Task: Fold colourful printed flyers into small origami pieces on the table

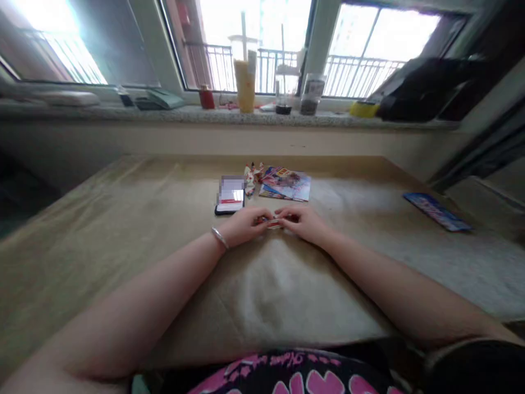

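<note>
My left hand [245, 225] and my right hand [304, 223] meet on the table [123, 230], fingers pinched together on a small red-and-white folded paper piece [274, 222]. A silver bangle circles my left wrist. Just beyond the hands lies a phone [230, 196] with a lit screen. Beside it sit several small folded paper pieces [253, 176] and a stack of colourful printed sheets [286, 184].
A blue packet [436, 211] lies at the table's right side. The stone window sill [172, 114] behind holds a tall yellow cup [245, 83], a red jar [206, 97], glass jars [311, 94], a yellow dish [363, 109] and a dark bag [422, 90].
</note>
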{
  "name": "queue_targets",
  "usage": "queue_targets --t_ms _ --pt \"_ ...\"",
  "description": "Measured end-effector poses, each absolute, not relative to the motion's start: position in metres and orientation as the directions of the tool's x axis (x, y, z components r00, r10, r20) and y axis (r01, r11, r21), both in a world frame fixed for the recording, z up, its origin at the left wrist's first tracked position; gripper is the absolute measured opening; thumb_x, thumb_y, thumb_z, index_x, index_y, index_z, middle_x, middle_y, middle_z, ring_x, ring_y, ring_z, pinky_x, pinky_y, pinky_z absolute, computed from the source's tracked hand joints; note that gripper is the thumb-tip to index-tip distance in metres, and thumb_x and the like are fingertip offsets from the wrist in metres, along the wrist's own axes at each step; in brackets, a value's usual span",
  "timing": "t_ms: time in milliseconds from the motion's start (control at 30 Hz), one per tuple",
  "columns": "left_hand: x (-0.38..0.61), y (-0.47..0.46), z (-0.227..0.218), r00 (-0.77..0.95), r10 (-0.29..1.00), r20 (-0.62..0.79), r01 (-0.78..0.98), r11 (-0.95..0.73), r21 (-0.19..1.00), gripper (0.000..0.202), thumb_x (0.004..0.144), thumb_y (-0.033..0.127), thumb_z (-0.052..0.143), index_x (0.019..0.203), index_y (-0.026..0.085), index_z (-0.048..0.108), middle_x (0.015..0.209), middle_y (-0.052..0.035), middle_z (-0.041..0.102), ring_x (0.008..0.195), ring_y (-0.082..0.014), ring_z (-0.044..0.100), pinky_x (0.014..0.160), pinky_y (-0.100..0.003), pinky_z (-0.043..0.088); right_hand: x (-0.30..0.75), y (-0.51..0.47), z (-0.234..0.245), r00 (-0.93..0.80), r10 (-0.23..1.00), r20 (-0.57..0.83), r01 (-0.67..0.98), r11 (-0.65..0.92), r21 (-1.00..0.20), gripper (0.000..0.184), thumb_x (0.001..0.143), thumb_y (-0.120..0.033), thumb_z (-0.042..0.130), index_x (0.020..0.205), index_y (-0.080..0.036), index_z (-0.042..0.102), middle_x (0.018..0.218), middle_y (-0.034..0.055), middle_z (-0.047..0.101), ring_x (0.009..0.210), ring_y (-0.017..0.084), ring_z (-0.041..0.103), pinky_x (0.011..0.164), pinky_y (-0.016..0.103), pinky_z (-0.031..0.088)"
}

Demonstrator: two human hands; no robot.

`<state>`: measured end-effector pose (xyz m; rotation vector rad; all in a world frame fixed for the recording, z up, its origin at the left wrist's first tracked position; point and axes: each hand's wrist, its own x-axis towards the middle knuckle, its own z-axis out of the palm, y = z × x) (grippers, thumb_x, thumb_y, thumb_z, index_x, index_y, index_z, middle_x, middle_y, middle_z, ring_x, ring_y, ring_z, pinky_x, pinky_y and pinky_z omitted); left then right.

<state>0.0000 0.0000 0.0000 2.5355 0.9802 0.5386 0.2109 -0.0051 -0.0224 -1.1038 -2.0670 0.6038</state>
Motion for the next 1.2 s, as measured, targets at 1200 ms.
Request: queue_targets --t_ms 1200 --pt "0.003 0.003 -0.001 0.764 0.556 0.329 0.548 -0.827 0.126 0.021 0.085 0.016 0.051 0.098 0.016 0.068 0.098 -0.0063 0.07 0.092 -0.0186 0.062 0.086 -0.032 0.049 0.225 -0.008 -0.006 -0.686 0.628 0.367 0.674 0.739 -0.004 0.022 0.088 -0.034 0.055 0.095 -0.024 0.073 0.092 0.0047 0.07 0.088 0.019 0.058 0.078 0.03 0.042"
